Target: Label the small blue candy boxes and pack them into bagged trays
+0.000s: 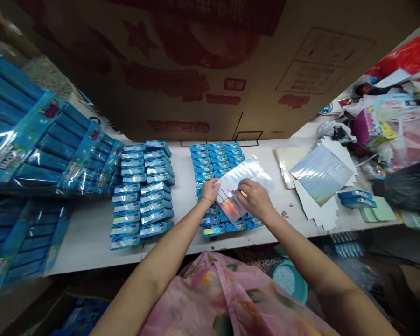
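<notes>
Between the left hand's fingers (210, 185) and the right hand's fingers (247, 190), a holographic sheet (229, 205) gleamed silver, streaked with pink and gold. Just beyond the fingers, stacked boxes (213, 158) were bright blue. Left of the fingers, rows of boxes (142, 205) showed blue sides and rainbow-foil faces. Right of the fingers, a second sheet (320, 173) shone pale blue and silver over white card (311, 207). Far beyond them, a brown carton (182, 56) carried dark red print. Below the fingers, pink cloth (210, 298) bore a floral pattern of green and yellow.

From my remote view, a printed cardboard carton (182, 60) looms across the top of the frame. Blue blister-carded packs (21, 126) stack at upper left, a red plastic bag (402, 58) and a black plastic bag (409, 186) crowd the right, and a teal basin (289, 280) sits below the white worktable (87, 242).
</notes>
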The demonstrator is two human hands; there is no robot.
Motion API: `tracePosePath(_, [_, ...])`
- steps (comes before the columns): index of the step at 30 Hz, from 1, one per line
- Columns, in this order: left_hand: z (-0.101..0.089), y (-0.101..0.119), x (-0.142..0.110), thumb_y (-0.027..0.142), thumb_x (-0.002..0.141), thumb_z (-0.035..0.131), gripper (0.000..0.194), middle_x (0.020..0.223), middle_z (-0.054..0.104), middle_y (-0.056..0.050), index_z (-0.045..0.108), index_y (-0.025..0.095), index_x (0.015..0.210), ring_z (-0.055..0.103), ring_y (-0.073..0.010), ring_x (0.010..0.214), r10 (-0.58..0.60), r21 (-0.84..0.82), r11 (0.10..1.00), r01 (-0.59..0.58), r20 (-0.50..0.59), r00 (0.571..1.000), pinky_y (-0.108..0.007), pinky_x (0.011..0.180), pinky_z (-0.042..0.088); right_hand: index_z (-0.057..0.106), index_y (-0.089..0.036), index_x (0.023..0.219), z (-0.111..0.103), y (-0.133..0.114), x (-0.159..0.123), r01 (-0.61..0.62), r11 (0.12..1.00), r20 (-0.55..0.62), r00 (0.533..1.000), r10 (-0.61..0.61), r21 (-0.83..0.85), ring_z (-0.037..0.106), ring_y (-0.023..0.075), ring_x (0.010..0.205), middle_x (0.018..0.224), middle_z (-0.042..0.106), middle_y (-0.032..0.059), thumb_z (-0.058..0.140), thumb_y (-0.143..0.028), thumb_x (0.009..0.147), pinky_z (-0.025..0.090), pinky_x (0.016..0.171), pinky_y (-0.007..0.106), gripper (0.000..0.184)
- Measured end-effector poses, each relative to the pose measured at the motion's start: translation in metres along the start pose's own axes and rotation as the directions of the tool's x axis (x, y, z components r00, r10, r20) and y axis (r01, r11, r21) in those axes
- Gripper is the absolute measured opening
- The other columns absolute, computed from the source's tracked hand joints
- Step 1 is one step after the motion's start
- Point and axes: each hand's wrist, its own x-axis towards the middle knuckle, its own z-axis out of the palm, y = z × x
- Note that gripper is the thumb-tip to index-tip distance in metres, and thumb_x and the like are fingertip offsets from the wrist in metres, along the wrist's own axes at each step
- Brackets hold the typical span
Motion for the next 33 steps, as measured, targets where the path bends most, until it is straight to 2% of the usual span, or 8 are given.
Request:
tracePosePath(3, [-0.016,0.008,-0.013,0.026,0.070,0.054,0.027,0.104,0.062,-0.007,0.062,0.016,0.094,0.052,-0.0205,0.101,0.073,-0.048,0.996,-0.080,-0.135,0.988,-0.034,0.091,0.038,0.059,-0.017,0.068,-0.006,-0.019,-0.004,-0.132,0.901,-0.035,0.986,0.160,0.414,0.050,0.0111,0.066,0.073,0.056,0.0019,0.049,-0.026,0.078,0.037,0.061,0.022,0.017])
tracePosePath(6, [-0.038,0.012,-0.040,0.044,0.080,0.039,0.040,0.101,0.062,-0.009,0.061,0.014,0.095,0.055,-0.0181,0.097,0.020,-0.295,0.953,-0.069,-0.165,0.986,-0.033,0.088,0.040,0.059,-0.016,0.064,0.013,-0.034,-0.005,-0.329,0.578,0.104,0.916,0.387,0.746,0.048,0.0097,0.054,0.058,0.053,-0.0013,0.053,-0.034,0.073,0.036,0.051,0.021,0.021])
tracePosePath(9, [-0.058,0.007,-0.073,0.055,0.079,0.033,0.053,0.086,0.064,-0.009,0.058,0.011,0.096,0.060,-0.0154,0.077,-0.159,-0.558,0.815,0.157,0.045,0.986,-0.031,0.072,0.046,0.059,-0.015,0.065,0.043,-0.049,-0.008,-0.455,0.198,0.285,0.784,0.551,0.868,0.042,0.0079,0.042,0.047,0.050,-0.0038,0.057,-0.040,0.067,0.032,0.043,0.020,0.025])
tracePosePath(13, [-0.071,-0.018,-0.098,0.040,0.057,0.066,0.050,0.078,0.062,-0.003,0.054,0.013,0.097,0.058,-0.0107,0.067,-0.280,-0.589,0.766,0.257,0.054,0.959,-0.025,0.065,0.045,0.060,-0.014,0.064,0.080,-0.070,-0.016,-0.507,-0.003,0.395,0.668,0.630,0.862,0.038,0.0067,0.036,0.043,0.050,-0.0041,0.059,-0.041,0.062,0.027,0.039,0.019,0.028])
tracePosePath(16, [-0.075,-0.039,-0.096,0.033,0.052,0.067,0.049,0.075,0.059,-0.001,0.053,0.013,0.095,0.055,-0.0093,0.065,-0.297,-0.542,0.803,0.247,-0.005,0.955,-0.024,0.063,0.044,0.061,-0.014,0.065,0.104,-0.079,-0.017,-0.531,0.083,0.344,0.653,0.675,0.843,0.040,0.0079,0.037,0.044,0.051,-0.0040,0.058,-0.041,0.063,0.030,0.040,0.020,0.028])
tracePosePath(22, [-0.083,-0.063,-0.066,0.023,0.055,0.062,0.040,0.070,0.054,0.002,0.054,0.015,0.093,0.053,-0.0086,0.059,-0.161,-0.342,0.927,0.152,0.003,0.987,-0.026,0.063,0.044,0.063,-0.017,0.064,0.132,-0.080,-0.011,-0.531,0.534,0.008,0.714,0.700,0.658,0.050,0.0121,0.051,0.053,0.058,-0.0012,0.048,-0.037,0.073,0.037,0.054,0.022,0.026])
tracePosePath(27, [-0.082,-0.065,-0.049,0.015,0.057,0.059,0.035,0.068,0.055,0.003,0.057,0.016,0.092,0.052,-0.0079,0.055,-0.080,-0.151,0.985,0.081,0.008,0.997,-0.023,0.060,0.043,0.063,-0.018,0.069,0.139,-0.076,-0.009,-0.596,0.640,-0.028,0.721,0.693,0.485,0.053,0.0134,0.056,0.057,0.061,-0.0002,0.044,-0.036,0.077,0.037,0.057,0.022,0.027])
tracePosePath(33, [-0.074,-0.068,-0.042,0.013,0.058,0.058,0.030,0.065,0.057,0.003,0.059,0.016,0.088,0.055,-0.0096,0.056,-0.066,-0.064,0.996,0.066,-0.006,0.998,-0.023,0.060,0.045,0.063,-0.019,0.083,0.139,-0.074,-0.004,-0.677,0.716,0.055,0.732,0.679,0.174,0.058,0.0158,0.067,0.075,0.066,0.0042,0.040,-0.032,0.082,0.037,0.059,0.023,0.026])
